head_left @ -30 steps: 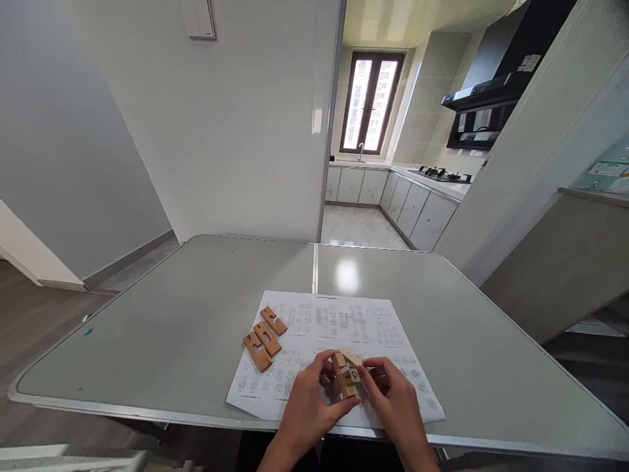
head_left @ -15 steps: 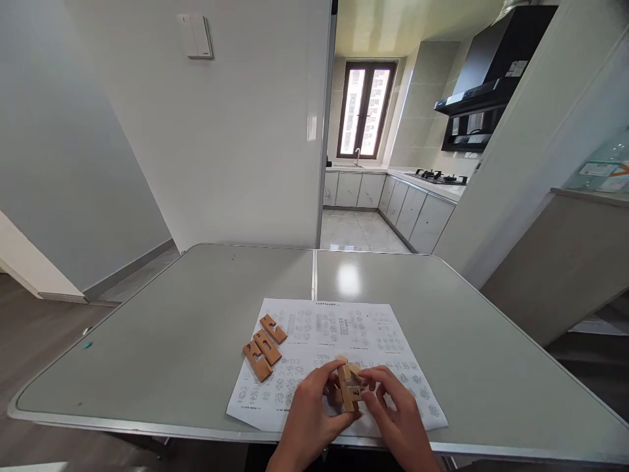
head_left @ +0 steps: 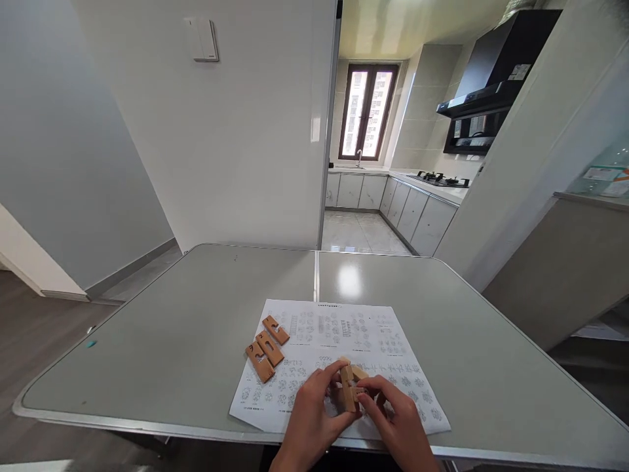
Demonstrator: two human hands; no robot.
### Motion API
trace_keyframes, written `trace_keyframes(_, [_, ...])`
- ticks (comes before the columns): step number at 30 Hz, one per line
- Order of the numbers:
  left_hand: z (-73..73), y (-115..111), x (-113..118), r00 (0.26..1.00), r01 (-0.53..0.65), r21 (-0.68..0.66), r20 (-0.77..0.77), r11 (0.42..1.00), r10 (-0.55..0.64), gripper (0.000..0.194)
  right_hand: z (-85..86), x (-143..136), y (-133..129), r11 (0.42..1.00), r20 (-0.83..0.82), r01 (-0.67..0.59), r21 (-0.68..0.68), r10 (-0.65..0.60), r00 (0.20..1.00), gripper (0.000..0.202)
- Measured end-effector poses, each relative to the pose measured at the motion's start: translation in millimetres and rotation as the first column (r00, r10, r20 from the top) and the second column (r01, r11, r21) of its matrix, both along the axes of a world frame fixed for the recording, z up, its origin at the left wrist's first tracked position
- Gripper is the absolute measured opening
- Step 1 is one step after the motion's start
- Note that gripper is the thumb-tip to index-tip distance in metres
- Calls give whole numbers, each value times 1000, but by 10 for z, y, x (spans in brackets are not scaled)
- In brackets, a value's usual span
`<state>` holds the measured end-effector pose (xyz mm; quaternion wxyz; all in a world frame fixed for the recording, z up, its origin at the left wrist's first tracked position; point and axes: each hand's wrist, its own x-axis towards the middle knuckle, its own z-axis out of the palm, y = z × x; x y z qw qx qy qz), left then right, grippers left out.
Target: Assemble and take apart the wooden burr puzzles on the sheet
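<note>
Above the front part of a printed paper sheet point(head_left: 344, 334), my left hand point(head_left: 314, 410) grips a light wooden block assembly point(head_left: 348, 388) between thumb and fingers. My right hand point(head_left: 393, 413) pinches a small crosswise block at the assembly's right side, its fingertips covering most of that block. A slanted light piece shows behind the right fingertips. On the sheet's left side lie three flat brown wooden pieces with cut-outs: one marked 1 point(head_left: 276, 330), one marked 2 point(head_left: 270, 347) and one marked 3 point(head_left: 260, 362).
The grey-green table point(head_left: 162, 341) has a metal edge and a centre seam. A small teal object point(head_left: 91, 343) lies near its left edge. Beyond are a white wall with a switch point(head_left: 201, 39) and a kitchen with a stove point(head_left: 439, 179).
My right fingers have closed further over the small crosswise block, covering its written mark. The whole view has shifted slightly, while the three flat pieces stay in place on the sheet.
</note>
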<state>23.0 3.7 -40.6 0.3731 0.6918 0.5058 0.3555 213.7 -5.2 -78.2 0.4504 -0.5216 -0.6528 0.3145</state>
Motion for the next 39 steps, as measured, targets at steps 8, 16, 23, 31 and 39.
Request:
trace_keyframes(8, [-14, 14, -18, 1000, 5, 59, -27, 998, -3, 65, -95, 1, 9, 998, -16, 55, -14, -55, 998, 36])
trace_keyframes(16, [-49, 1, -26, 1000, 1, 159, 6, 987, -2, 62, -122, 19, 4, 997, -38, 62, -39, -63, 997, 38])
trace_keyframes(23, [-62, -5, -12, 1000, 9, 158, 22, 987, -13, 64, -97, -20, -17, 995, -56, 71, -66, -75, 996, 38])
trace_keyframes(31, [-22, -6, -6, 999, 0, 135, 38, 991, -5, 65, -12, -9, -19, 997, -27, 46, -63, -47, 998, 35])
trace_keyframes(39, [-74, 4, -9, 996, -63, 158, 72, 985, 52, 61, -17, -17, 1, 987, -31, 139, -85, -142, 989, 40])
